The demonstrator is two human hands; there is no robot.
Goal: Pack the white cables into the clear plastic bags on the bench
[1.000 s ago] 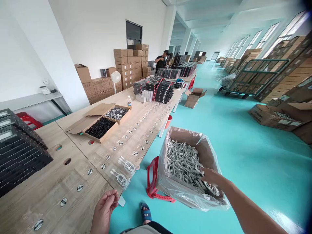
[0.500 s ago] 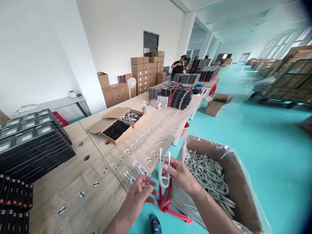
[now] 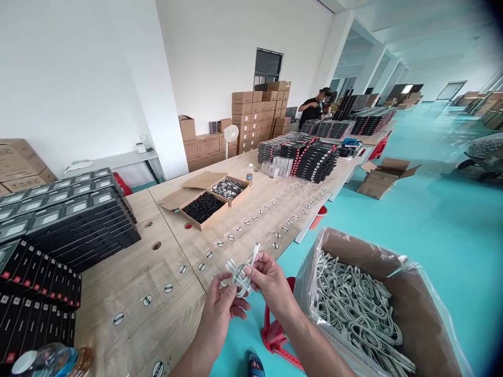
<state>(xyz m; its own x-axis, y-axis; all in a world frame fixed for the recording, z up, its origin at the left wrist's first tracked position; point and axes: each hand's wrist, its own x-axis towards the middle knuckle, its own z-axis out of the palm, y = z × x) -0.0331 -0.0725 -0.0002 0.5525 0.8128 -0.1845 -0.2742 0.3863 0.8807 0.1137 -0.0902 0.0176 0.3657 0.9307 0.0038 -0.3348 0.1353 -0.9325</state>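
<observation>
White cable coil [image 3: 241, 278], held above the table [image 3: 118, 272] edge: left hand [image 3: 222, 309], palm up, fingers curled beneath; right hand [image 3: 271, 283] pinching from above, both arms angled inward; cardboard box [image 3: 353, 246] of cables [image 3: 353, 314] nearby right

My left grip [image 3: 223, 312] and right grip [image 3: 270, 283] are bare, with slender fingers, and my left forearm [image 3: 196, 356] and right forearm [image 3: 310, 351] are bare too, right down to the bottom edge of the view. The only thing I'm wearing that shows is a blue sandal [image 3: 255, 365], on one foot, cut off by that same edge, and too little of it shows to make out any marking.
</observation>
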